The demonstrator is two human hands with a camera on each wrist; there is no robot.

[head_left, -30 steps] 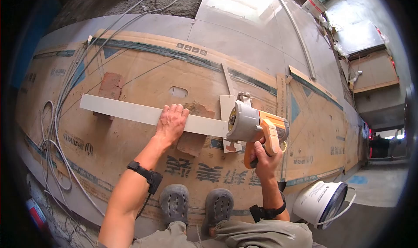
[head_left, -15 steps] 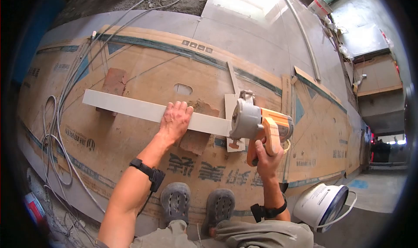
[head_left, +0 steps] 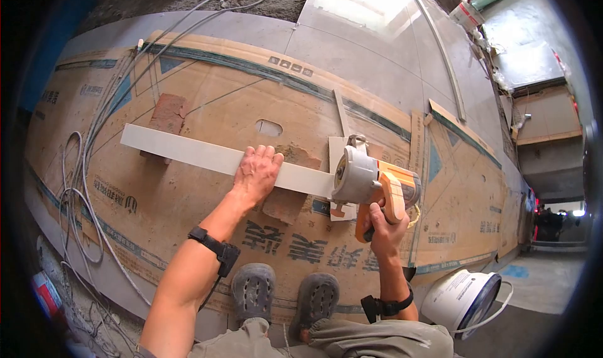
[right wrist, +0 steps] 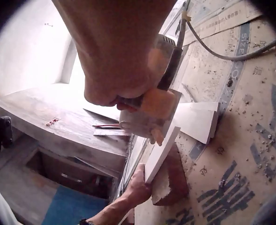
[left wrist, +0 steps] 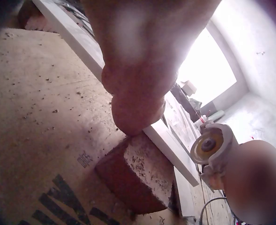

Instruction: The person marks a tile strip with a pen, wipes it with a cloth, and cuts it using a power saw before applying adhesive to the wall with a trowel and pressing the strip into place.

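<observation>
A long white tile strip (head_left: 188,152) lies across two red bricks, a left one (head_left: 168,114) and a right one (head_left: 282,208). Over the right brick, my left hand (head_left: 256,174) grips the strip from above, fingers over its far edge. My right hand (head_left: 385,230) holds an orange-and-grey handheld tile saw (head_left: 359,177) by its handle. In the head view the saw's guard overlaps the strip's right end. Its round disc (left wrist: 206,144) shows in the left wrist view, close to that end (left wrist: 187,173).
White offcuts (head_left: 336,145) lie below the saw on printed cardboard (head_left: 207,232) that covers the floor. Grey cables (head_left: 81,188) loop at the left. A white bucket (head_left: 453,298) lies tipped at the lower right, near my clogs (head_left: 317,298).
The head view shifts slightly, moving the scene a little to the right. Both hands, the strip and the saw keep nearly the same places relative to the bricks.
</observation>
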